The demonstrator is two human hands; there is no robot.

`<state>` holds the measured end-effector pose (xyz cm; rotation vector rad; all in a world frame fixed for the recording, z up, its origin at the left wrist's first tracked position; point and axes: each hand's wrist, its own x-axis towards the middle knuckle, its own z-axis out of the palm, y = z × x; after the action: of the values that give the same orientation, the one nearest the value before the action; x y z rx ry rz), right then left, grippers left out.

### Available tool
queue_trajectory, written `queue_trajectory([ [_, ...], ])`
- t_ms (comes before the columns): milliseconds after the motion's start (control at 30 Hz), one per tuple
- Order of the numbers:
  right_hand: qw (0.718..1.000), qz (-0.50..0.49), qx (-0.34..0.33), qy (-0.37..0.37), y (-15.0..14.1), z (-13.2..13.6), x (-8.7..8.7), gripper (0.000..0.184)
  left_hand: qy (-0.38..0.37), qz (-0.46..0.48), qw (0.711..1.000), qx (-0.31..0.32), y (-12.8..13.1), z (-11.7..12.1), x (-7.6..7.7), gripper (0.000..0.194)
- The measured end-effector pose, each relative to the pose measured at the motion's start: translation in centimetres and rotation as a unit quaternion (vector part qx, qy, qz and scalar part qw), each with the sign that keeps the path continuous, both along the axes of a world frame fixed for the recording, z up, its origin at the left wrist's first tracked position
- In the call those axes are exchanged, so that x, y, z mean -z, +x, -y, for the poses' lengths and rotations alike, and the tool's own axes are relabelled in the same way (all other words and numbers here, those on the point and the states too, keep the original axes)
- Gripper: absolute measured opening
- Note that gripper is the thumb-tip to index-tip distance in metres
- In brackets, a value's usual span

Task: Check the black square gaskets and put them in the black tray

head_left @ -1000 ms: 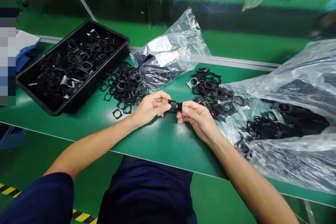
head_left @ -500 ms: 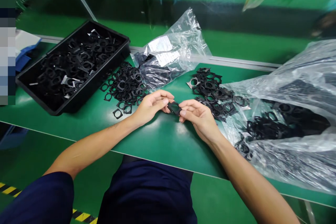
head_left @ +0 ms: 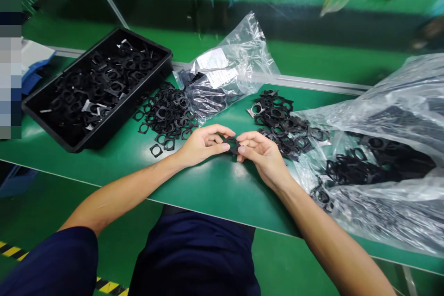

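Note:
Between my two hands, above the green tabletop, is a small black plastic frame (head_left: 231, 144) with a round opening. My left hand (head_left: 204, 143) pinches its left side, thumb across the front and fingers behind. On the opposite edge, my right hand (head_left: 259, 151) grips it between thumb and fingers. A heap of thin black square rings (head_left: 169, 108) lies just beyond my left hand. Past my right hand is a pile of black frames (head_left: 282, 122), some of them overlapping. Fingers cover part of the held piece.
A black tray (head_left: 121, 115) full of black parts stands at the left. Behind the heap lies a clear plastic bag (head_left: 239, 64) with white labels. A large clear bag (head_left: 391, 212) holding black parts covers the right side. The table's front edge runs close to my lap.
My left thumb and fingers have shifted right, further over the black frame. My right hand has stayed in about the same place.

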<state>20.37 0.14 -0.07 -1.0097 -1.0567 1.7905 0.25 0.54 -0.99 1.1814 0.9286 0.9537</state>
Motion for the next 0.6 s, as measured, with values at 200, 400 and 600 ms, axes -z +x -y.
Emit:
queue_trajectory([
  [200, 1.000, -0.016, -0.003, -0.005, -0.05, -0.04, -0.18, 0.030, 0.003, -0.012, 1.000, 0.005, 0.08, 0.05, -0.25, 0.035],
  [400, 1.000, -0.008, -0.004, -0.012, -0.07, -0.05, -0.25, 0.030, 0.012, -0.001, 1.000, 0.012, 0.08, -0.01, -0.20, 0.030],
  [600, 1.000, 0.010, -0.006, -0.008, -0.08, 0.02, -0.38, 0.029, 0.002, -0.006, 1.000, 0.004, 0.16, 0.12, -0.13, 0.029],
])
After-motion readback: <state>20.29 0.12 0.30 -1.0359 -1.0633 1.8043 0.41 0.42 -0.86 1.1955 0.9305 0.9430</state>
